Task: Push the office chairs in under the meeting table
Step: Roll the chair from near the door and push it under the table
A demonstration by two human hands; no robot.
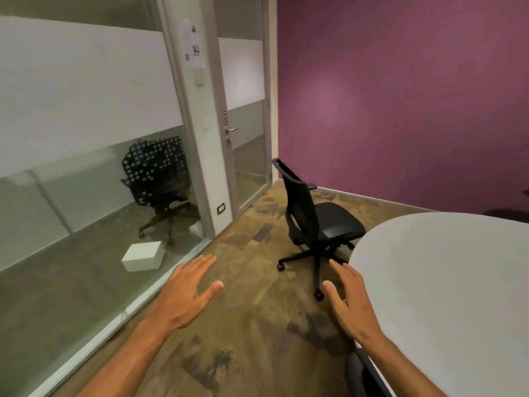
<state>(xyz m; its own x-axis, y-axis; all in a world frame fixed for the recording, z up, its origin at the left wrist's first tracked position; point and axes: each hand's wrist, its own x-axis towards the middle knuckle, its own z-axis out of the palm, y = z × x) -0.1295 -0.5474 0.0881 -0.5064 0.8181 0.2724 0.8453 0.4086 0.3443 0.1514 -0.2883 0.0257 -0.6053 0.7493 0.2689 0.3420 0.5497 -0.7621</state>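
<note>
your left hand (187,293) and right hand (350,299) hover spread, holding nothing. the black office chair (320,222) stands near the surface (446,282). the door notice (192,43) is unreadable.

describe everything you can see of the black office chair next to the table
The black office chair stands upright on the patterned floor, its seat turned toward the white table but mostly not under it. It has a slim, tall backrest with an open frame, a padded seat, at least one short armrest, a centre column and a star base on casters. Neither the left hand nor the right hand touches it.
</note>
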